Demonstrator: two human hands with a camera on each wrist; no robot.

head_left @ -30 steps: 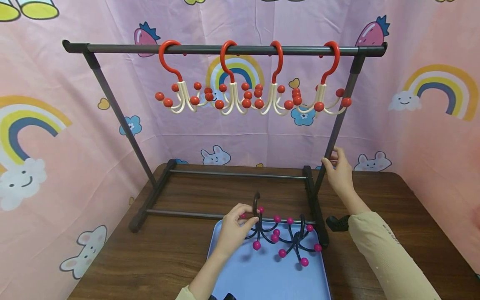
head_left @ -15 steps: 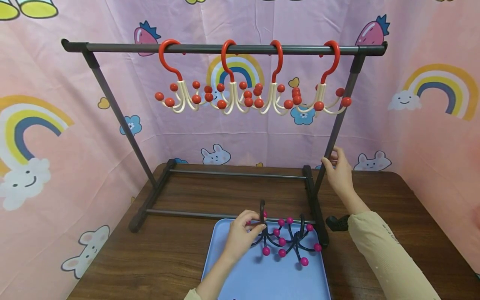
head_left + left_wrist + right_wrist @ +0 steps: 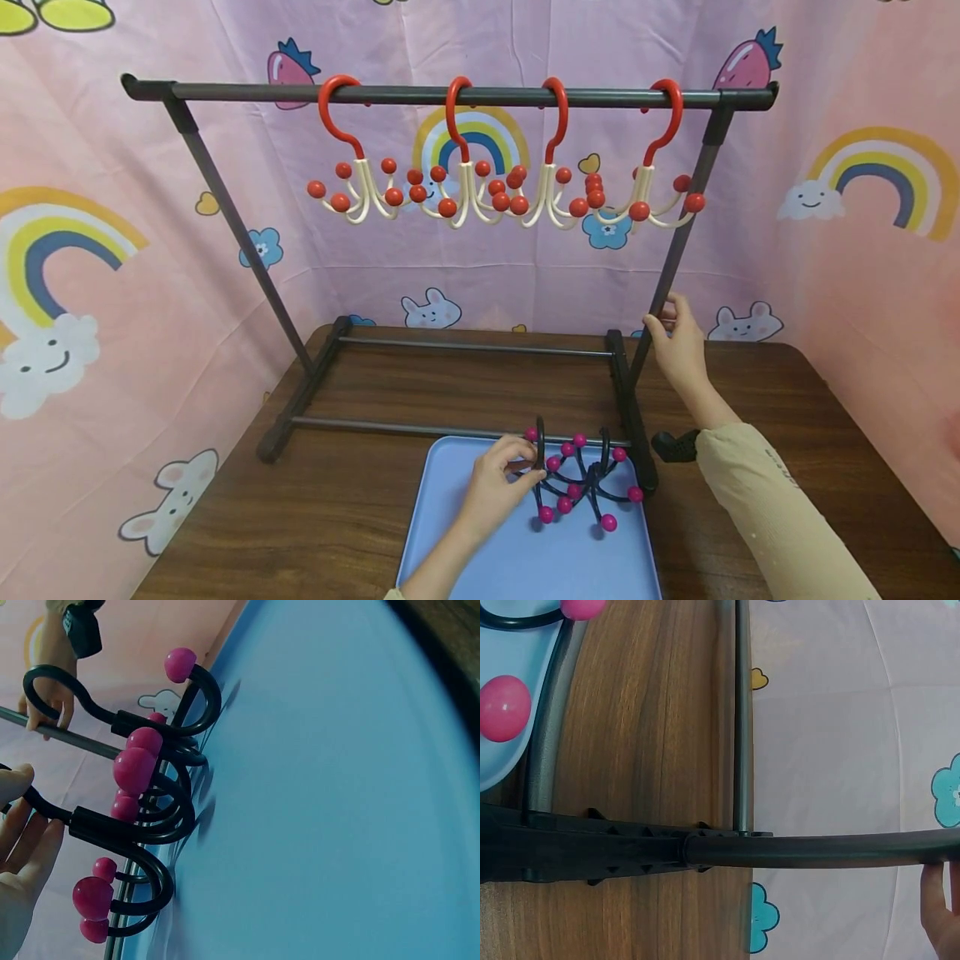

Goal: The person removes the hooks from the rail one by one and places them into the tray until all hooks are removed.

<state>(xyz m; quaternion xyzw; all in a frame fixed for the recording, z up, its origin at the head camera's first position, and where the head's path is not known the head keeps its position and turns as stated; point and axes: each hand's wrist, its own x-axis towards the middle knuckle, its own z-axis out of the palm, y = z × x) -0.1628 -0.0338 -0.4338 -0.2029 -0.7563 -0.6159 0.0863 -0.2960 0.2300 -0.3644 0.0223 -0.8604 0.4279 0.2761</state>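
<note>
On the left we've got the printed cloth (image 3: 172,300) with a big rainbow (image 3: 36,271), then the left leg (image 3: 243,237) of the dark rack (image 3: 405,95), which stands on the wooden table (image 3: 225,517). Along its top bar hang four red-and-cream hangers (image 3: 467,179). Down near us, over the blue tray (image 3: 540,567), here's the left hand (image 3: 501,483): fingers bent, thumb closed in, pinching a black hanger (image 3: 541,450) by the stem below its hook, at the tray's far right part. Whether its pink-tipped arms touch the tray we can't tell. Just to its right, a second black hanger (image 3: 592,477) sits on the tray, hook up, arms overlapping the first's in our view. And farther right, the right hand (image 3: 681,350) has thumb and fingers curled round the rack's right leg (image 3: 676,250), a black object (image 3: 673,447) at the cuff.
</note>
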